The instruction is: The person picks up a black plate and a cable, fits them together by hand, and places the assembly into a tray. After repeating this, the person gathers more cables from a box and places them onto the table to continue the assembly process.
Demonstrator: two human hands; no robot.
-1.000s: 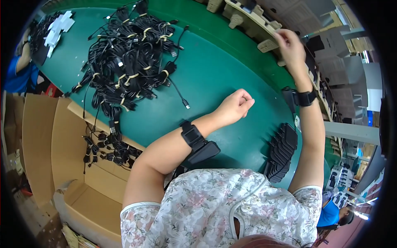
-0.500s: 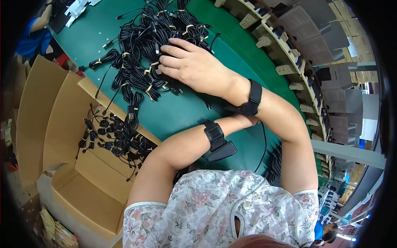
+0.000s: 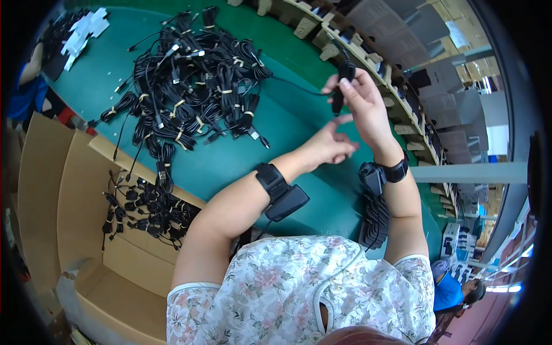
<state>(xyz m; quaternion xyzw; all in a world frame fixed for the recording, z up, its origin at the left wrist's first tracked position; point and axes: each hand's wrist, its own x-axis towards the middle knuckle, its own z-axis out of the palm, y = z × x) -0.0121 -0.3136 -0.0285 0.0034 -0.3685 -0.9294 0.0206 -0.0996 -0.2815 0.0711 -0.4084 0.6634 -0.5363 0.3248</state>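
One cable (image 3: 340,86) is in hand: the right hand (image 3: 365,106) pinches its coiled end, raised above the green table (image 3: 322,190), its loose tail running back toward the pile (image 3: 192,80). The left hand (image 3: 328,146) is open just below it, fingers spread and holding nothing. By the look of it the work is well short of done: dozens of tied cables, too tangled to count, lie in that pile, another bunch lies in the one cardboard box (image 3: 52,190), and one black stack (image 3: 374,221) sits near the right elbow.
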